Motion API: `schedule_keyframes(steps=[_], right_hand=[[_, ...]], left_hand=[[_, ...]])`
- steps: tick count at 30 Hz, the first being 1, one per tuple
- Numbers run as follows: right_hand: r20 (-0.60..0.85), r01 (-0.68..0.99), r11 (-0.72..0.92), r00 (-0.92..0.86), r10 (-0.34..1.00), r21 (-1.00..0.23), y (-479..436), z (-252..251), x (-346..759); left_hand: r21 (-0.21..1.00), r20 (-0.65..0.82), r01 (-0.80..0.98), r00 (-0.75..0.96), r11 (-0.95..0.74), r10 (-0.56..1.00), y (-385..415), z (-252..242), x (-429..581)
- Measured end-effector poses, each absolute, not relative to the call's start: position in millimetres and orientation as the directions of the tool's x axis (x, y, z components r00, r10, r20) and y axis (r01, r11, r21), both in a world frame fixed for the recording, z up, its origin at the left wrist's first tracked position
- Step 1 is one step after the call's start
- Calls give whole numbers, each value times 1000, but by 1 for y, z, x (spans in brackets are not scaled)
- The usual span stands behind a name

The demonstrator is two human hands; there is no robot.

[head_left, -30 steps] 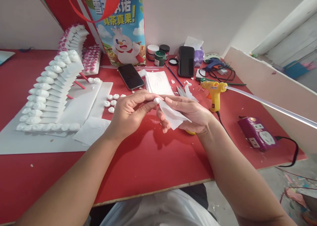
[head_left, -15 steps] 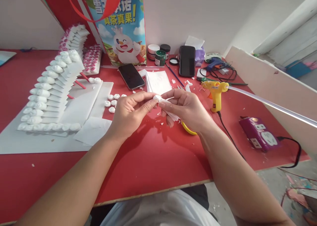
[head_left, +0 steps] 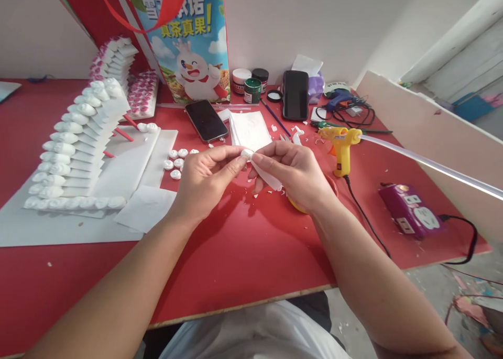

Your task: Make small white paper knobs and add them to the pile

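Observation:
Between my fingertips is a small white paper rosette [head_left: 247, 153], partly rolled, with a loose paper strip [head_left: 268, 176] trailing from it under my right hand. My left hand [head_left: 210, 178] pinches the rolled end between thumb and fingers. My right hand [head_left: 288, 170] is closed on the same piece where the strip meets the roll. Several finished white rosettes [head_left: 175, 174] lie on the red table just left of my left hand. Behind my hands is a stack of white paper squares [head_left: 250, 130]. Scissors with a yellow handle [head_left: 297, 204] lie partly hidden under my right hand.
To the left stands a curved white model [head_left: 88, 144] edged with rosettes. A yellow glue gun [head_left: 341, 147] and a purple power strip [head_left: 408, 209] are at right. Two phones [head_left: 206, 120], paint jars [head_left: 252, 90] and a printed bag [head_left: 192, 50] stand at the back.
My right hand has turned slightly around the rosette, and the trailing strip has shifted. More of the scissors' handle shows. The view has moved a little.

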State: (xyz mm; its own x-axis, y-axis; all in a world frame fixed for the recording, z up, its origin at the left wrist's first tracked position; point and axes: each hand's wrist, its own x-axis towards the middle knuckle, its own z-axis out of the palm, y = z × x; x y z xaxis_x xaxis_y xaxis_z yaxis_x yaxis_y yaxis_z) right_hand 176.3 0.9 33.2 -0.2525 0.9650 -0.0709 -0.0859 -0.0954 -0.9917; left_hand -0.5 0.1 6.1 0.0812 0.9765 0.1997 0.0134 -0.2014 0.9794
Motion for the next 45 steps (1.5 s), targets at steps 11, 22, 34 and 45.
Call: schedule_keyframes(steps=[11, 22, 34, 45], right_hand=[[68, 68, 70, -39, 997, -995, -4, 25, 168], [133, -8, 133, -103, 986, -991, -9, 23, 164], [175, 2, 181, -238, 955, -983, -3, 27, 175], [-115, -86, -141, -253, 961, -986, 5, 32, 183]], left_hand=[[939, 299, 158, 59, -305, 952, -7, 7, 8], [760, 578, 379, -23, -527, 816, -10, 2, 14], [948, 305, 37, 168, -315, 937, 4, 2, -2], [975, 218, 33, 58, -221, 974, 2, 1, 2]])
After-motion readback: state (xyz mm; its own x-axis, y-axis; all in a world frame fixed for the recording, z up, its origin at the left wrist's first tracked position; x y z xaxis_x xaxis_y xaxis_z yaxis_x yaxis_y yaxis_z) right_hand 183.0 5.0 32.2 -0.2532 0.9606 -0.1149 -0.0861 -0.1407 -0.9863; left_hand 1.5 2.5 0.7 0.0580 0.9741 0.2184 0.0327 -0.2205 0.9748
